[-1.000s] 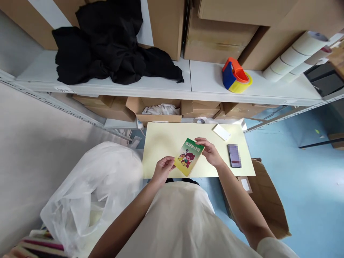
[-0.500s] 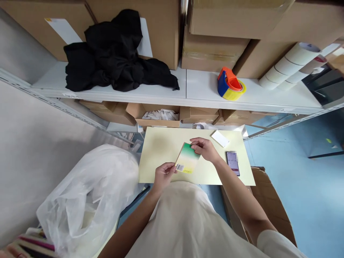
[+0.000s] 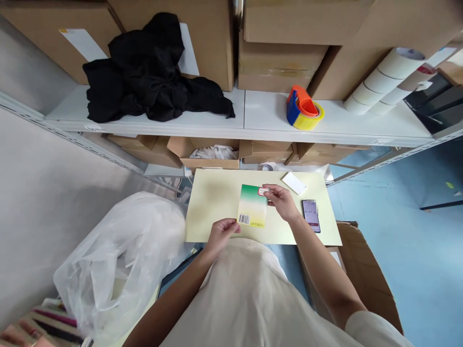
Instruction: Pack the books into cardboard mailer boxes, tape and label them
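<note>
A thin booklet point(image 3: 252, 205) with a green-to-yellow cover is held over the table, its barcode at the lower left. My left hand point(image 3: 221, 234) pinches its lower left corner between thumb and fingers. At the upper right corner, my right hand point(image 3: 281, 200) is closed on the booklet's edge, the thumb by a small red-bordered white sticker point(image 3: 263, 191). That sticker lies against the cover's green part. Close to my right hand are a white pad or stack of slips point(image 3: 293, 183) and a phone point(image 3: 311, 216) with a timer on its screen.
The pale yellow table point(image 3: 210, 193) stands against a shelf point(image 3: 267, 108). On the shelf are black cloth point(image 3: 152, 72), a tape dispenser point(image 3: 304, 108), paper rolls point(image 3: 383, 82) and cardboard boxes. A plastic bag point(image 3: 126, 260) bulges at the left; an open carton point(image 3: 365, 274) stands at the right.
The booklet has turned from tilted to nearly upright in my hands. My right hand has shifted slightly outward to its edge, and the red-bordered sticker now shows clearly.
</note>
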`<state>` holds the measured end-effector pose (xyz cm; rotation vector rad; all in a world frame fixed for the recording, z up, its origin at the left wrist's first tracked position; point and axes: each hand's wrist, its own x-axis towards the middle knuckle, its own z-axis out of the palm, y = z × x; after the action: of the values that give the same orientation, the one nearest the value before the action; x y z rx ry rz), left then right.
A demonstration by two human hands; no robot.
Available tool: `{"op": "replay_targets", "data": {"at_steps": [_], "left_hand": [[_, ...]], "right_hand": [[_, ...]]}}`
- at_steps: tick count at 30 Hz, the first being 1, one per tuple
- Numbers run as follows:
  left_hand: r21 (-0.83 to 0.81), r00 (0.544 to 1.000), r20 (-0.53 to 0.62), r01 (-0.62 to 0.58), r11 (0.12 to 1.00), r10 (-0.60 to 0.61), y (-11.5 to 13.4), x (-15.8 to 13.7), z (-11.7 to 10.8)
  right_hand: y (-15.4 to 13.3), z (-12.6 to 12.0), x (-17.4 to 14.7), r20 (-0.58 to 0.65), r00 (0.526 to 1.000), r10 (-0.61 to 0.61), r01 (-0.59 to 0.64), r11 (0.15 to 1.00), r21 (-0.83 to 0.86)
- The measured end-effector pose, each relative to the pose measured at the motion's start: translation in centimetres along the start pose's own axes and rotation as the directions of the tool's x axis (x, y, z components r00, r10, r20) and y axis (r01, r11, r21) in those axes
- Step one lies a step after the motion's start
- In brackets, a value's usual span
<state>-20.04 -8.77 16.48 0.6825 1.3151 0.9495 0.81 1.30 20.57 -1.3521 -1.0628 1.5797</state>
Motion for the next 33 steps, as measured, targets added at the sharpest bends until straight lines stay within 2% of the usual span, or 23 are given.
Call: {"op": "replay_targets", "data": {"at_steps": [6,12,20,23,25,27,30,33], "left_hand": [[-0.036,0.999,0.037,-0.005,0.999,0.007,0.2,-0.7,-0.2],[0.058,0.999,-0.011,-0.041,0.997,0.042,0.1,-0.5,-0.5],[-0.012,0.998,0.041,-0.053,0.999,0.053,0.7,-0.4,-1.1],[-0.076,0.987,0.160,0.019,0.997,-0.007,1.0,-0.4,-1.2],[-0.099,0.968,0.243,0.087,0.991,-0.061,0.9,-0.4,-1.1],[-0.064,0.958,0.267,0.122,0.990,-0.101,0.8,-0.3,-1.0],[0.055,0.976,0.206,0.060,0.997,-0.070,1.0,0.0,-1.0],[0.030,0.994,0.095,-0.064,0.998,0.060,1.9,0.3,-1.5]], "right_hand": [[-0.1,0.1,-0.5,-0.002,1.000,-0.018,0.018,1.000,0.002],[-0.2,0.5,-0.5,-0.006,1.000,-0.019,0.019,1.000,-0.006],[-0.1,-0.4,0.1,0.146,0.989,-0.034,0.022,0.997,0.078],[-0.7,-0.4,0.3,0.205,0.963,-0.173,0.183,0.983,-0.033],[-1.4,-0.2,0.5,0.254,0.918,-0.305,0.345,0.929,-0.132],[-2.1,0.0,0.7,0.312,0.876,-0.369,0.441,0.873,-0.206],[-2.8,0.4,1.2,0.365,0.883,-0.297,0.403,0.877,-0.261],[-3.3,0.9,1.6,0.341,0.910,-0.237,0.342,0.893,-0.292]]}}
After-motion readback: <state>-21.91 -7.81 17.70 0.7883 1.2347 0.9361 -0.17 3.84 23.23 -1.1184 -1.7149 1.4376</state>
